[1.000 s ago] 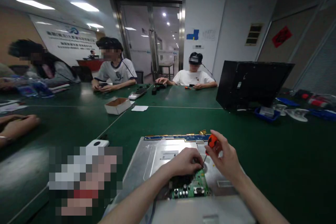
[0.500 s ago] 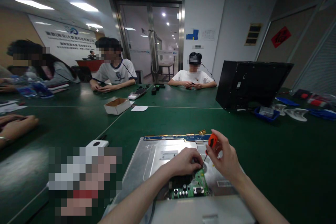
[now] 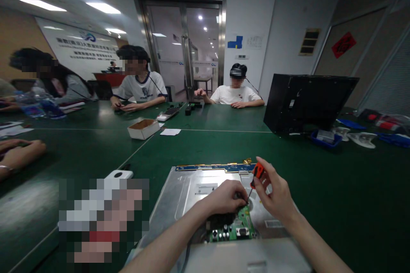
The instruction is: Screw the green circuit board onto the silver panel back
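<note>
1. Head cam: my R hand [image 3: 277, 192] grasps a small orange-and-black screwdriver [image 3: 257, 173], handle btwn thumb & fingers, shaft tilted down to L.
2. Screwdriver's tip is at the far edge of a green circuit board w/ silver & black components [image 3: 245, 222], just beside my L fingertips.
3. My L hand [image 3: 226, 196] is over the bd's far L part, fingers curled in; can't tell if they grip the shaft or a small part, as the tips hide it.
4. Bd sits on a big flat silver metal panel [image 3: 166, 217], approx. mid, twd its near edge.
5. A long narrow blue circuit strip [image 3: 205, 168] runs along the panel's far edge; crinkled gold foil-like bit [image 3: 247, 161] at strip's R end.
6. Panel lies on the near side of the green bench [image 3: 211, 147].
7. Further off: open white cardboard box [image 3: 143, 129] far L of panel; black plastic monitor housing [image 3: 310, 98] twd bench's far R, blue plastic tray [image 3: 326, 141] by its base.
8. Co-workers sit along bench's far edge & L side.
</note>
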`<state>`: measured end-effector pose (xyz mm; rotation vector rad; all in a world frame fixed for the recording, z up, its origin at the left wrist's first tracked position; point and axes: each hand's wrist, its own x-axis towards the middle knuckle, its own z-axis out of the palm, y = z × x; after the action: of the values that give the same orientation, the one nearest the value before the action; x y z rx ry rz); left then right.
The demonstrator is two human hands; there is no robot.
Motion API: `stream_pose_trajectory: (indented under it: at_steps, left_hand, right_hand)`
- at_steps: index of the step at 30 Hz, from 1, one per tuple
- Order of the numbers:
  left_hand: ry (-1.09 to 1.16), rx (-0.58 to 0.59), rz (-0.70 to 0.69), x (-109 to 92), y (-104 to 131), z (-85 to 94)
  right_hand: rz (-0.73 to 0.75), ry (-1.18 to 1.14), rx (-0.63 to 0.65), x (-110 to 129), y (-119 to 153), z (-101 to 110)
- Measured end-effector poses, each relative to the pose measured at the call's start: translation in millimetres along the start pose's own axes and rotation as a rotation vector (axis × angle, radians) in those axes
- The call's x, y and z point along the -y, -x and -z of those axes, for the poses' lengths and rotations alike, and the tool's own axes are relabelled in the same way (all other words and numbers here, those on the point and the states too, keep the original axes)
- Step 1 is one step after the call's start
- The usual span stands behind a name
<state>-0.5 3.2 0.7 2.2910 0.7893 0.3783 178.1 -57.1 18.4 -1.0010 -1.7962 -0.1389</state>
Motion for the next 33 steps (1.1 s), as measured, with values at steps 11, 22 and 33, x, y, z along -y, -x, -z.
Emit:
stream_pose_trajectory:
  at_steps: [11,22,33]
  left_hand:
    - [0.006,-0.01,0.001,1.9,0.8,-2.1]
    - [0.018,-0.01,-0.011,1.0,1.1,-1.3]
    - [0.013,-0.015,-0.004,1.3,0.7,-1.5]
  right_hand:
    - [0.028,0.116,-0.072,-7.6,3.1,-4.4]
    - [0.023,-0.022,-0.005,2.4,-2.1,1.9]
    - [0.037,0.072,-0.063,-6.9,2.3,-2.1]
